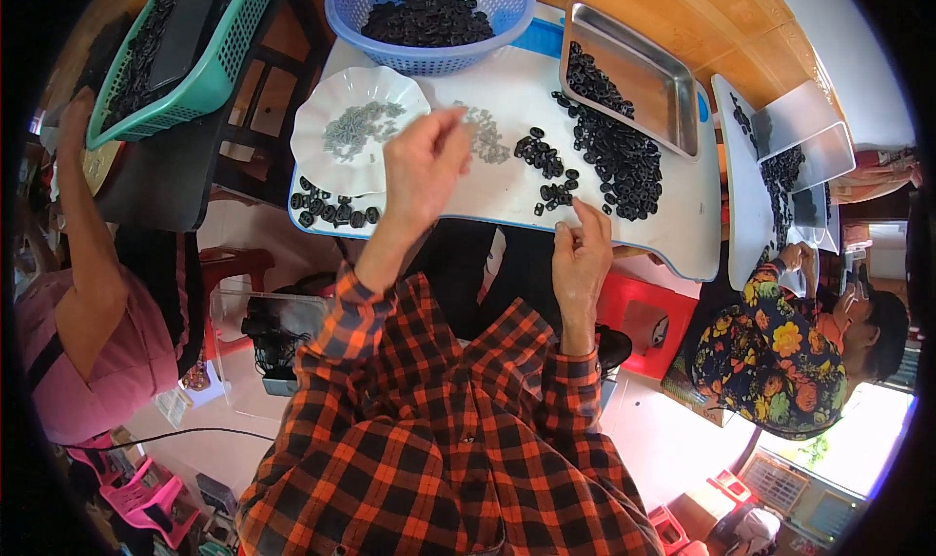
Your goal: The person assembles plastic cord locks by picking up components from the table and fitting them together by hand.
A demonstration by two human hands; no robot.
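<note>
rings [546, 156], small, black, light and stiff, suit fingertip pinches; left hand [421, 166] pinches nothing visible, right hand [582, 249] pinches one.

No packages, labels, signs or screens clearly in view (lower right clutter too blurred)

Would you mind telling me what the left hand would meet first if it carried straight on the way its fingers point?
Probably the small grey parts just beyond the left hand, though height above the white table is unclear.
</note>
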